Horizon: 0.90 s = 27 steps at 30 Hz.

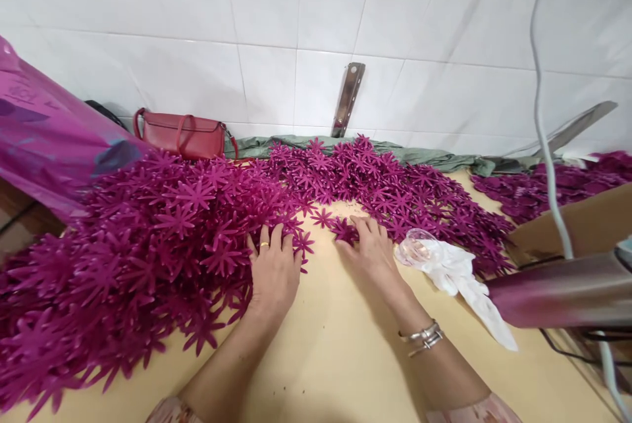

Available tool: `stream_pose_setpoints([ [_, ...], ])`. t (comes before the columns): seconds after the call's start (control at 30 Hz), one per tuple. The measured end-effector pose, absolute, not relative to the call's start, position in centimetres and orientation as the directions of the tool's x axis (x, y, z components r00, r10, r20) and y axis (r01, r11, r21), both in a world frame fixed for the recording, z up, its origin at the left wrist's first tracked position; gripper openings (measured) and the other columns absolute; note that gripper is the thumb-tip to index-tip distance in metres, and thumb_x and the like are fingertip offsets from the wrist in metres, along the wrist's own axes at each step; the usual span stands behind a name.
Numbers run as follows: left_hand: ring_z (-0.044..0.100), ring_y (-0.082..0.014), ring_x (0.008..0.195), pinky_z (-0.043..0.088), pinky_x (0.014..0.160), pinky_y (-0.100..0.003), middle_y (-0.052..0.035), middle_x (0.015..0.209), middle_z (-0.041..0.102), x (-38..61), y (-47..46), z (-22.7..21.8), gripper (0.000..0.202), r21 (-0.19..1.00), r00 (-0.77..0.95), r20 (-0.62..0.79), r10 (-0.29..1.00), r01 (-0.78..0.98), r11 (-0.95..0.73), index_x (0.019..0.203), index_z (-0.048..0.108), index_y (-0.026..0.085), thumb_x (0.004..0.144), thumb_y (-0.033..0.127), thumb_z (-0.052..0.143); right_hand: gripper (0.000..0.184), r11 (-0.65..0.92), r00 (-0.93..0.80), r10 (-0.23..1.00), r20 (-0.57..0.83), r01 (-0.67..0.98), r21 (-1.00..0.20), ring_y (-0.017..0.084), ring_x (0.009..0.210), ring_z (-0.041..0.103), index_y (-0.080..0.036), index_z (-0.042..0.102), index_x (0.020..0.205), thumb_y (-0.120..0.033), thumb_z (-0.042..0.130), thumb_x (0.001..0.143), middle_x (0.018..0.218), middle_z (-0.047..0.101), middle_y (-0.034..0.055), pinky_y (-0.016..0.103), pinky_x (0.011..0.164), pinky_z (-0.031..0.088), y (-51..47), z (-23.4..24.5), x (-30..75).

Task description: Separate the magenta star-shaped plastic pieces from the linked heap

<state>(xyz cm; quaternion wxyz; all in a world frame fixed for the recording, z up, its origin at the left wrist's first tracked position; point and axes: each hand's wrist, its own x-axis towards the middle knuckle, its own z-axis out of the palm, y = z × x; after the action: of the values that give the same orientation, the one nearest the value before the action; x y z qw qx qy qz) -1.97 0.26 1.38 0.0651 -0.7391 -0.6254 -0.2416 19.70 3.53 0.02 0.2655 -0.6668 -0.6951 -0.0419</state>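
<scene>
A big heap of magenta star-shaped fabric flowers [148, 239] covers the left and back of a pale yellow table [336, 344]. My left hand [274, 268] lies flat at the heap's edge, fingers stretched onto the flowers, a ring on one finger. My right hand [370, 248] rests palm down with its fingertips on a few flowers [343, 231] at the front of the heap. Bangles circle my right wrist [422, 336]. Neither hand is seen gripping anything.
A red handbag [185, 135] stands against the white tiled wall. A pink plastic bag [44, 140] is at the left. White cloth with a clear plastic piece [444, 265] lies to the right, beside a cardboard box [577, 225] and a cable [548, 166].
</scene>
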Motion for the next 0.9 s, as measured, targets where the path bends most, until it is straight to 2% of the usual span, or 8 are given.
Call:
stream_pose_setpoints([
  [0.07,0.046,-0.0446,0.144,0.032,0.116,-0.074,-0.0158,0.147,0.062,-1.9,0.0,2.1,0.028,0.202,0.123,0.427,0.896,0.953,-0.227,0.122,0.072,0.02,0.096,0.021,0.06,0.042,0.122,0.004,0.901,0.434,0.957,-0.262,0.038,0.109,0.054,-0.023,0.065,0.123,-0.036,0.075,0.084,0.123,0.068,0.0153,0.051,0.085,0.044,3.2,0.1,19.4],
  [0.2,0.038,-0.0442,0.15,0.034,0.115,-0.075,-0.0104,0.155,0.056,-1.6,-1.6,3.5,0.033,0.197,0.202,0.435,0.877,0.93,-0.312,0.128,0.069,0.026,0.095,0.022,0.064,0.026,0.169,-0.06,0.892,0.448,0.964,-0.207,0.037,0.11,0.057,-0.022,0.069,0.114,-0.019,0.064,0.089,0.115,0.074,0.0134,0.053,0.089,0.04,2.6,0.7,19.1],
  [0.33,0.052,-0.0395,0.142,0.045,0.115,-0.063,-0.0143,0.148,0.063,-1.3,-3.6,4.2,0.029,0.228,0.281,0.436,0.855,0.885,-0.407,0.123,0.07,0.019,0.096,0.024,0.062,0.027,0.204,-0.096,0.886,0.454,0.959,-0.195,0.031,0.097,0.064,-0.017,0.07,0.103,-0.008,0.046,0.095,0.1,0.075,0.0152,0.046,0.086,0.043,2.2,2.2,19.4],
  [0.43,0.056,-0.0338,0.14,0.044,0.119,-0.055,-0.0152,0.144,0.066,-0.6,-4.9,3.9,0.03,0.274,0.377,0.428,0.821,0.812,-0.516,0.126,0.069,0.015,0.101,0.021,0.054,0.033,0.198,-0.077,0.872,0.484,0.958,-0.205,0.029,0.092,0.067,-0.014,0.068,0.114,-0.009,0.039,0.098,0.099,0.076,0.0161,0.043,0.085,0.044,1.8,3.9,19.3],
  [0.57,0.053,-0.0307,0.144,0.046,0.12,-0.049,-0.0154,0.153,0.058,0.5,-5.4,2.5,0.04,0.485,0.528,0.255,0.81,0.655,-0.58,0.138,0.061,0.014,0.1,0.02,0.056,0.031,0.272,0.012,0.853,0.522,0.843,-0.464,0.027,0.091,0.068,-0.018,0.061,0.126,-0.022,0.042,0.102,0.102,0.075,0.0116,0.039,0.083,0.047,0.8,5.8,18.4],
  [0.7,0.046,-0.0355,0.149,0.041,0.121,-0.057,-0.0177,0.162,0.046,-0.4,-4.5,1.3,0.05,0.709,0.426,0.118,0.897,0.596,-0.377,0.148,0.054,0.015,0.101,0.031,0.056,0.017,0.322,0.028,0.927,0.374,0.449,-0.833,0.022,0.084,0.065,-0.023,0.063,0.104,-0.034,0.052,0.099,0.091,0.07,0.0051,0.036,0.08,0.051,0.5,5.5,16.9],
  [0.8,0.048,-0.0307,0.147,0.039,0.122,-0.053,-0.0145,0.16,0.05,-1.6,-3.8,1.2,0.052,0.893,0.252,0.137,0.958,0.387,-0.23,0.153,0.047,0.021,0.105,0.041,0.048,0.016,0.28,-0.054,0.96,0.276,0.252,-0.926,0.021,0.086,0.066,-0.022,0.064,0.097,-0.036,0.057,0.095,0.091,0.071,0.0047,0.036,0.081,0.055,0.3,4.3,15.4],
  [0.9,0.054,-0.027,0.142,0.044,0.118,-0.045,-0.0119,0.153,0.058,-2.2,-3.4,1.1,0.053,0.977,0.111,0.131,0.985,0.156,-0.148,0.154,0.045,0.024,0.106,0.044,0.048,0.016,0.263,-0.109,0.964,0.244,0.214,-0.941,0.021,0.088,0.07,-0.022,0.066,0.102,-0.033,0.058,0.093,0.096,0.074,0.0051,0.035,0.08,0.058,-0.5,3.7,14.2],
])
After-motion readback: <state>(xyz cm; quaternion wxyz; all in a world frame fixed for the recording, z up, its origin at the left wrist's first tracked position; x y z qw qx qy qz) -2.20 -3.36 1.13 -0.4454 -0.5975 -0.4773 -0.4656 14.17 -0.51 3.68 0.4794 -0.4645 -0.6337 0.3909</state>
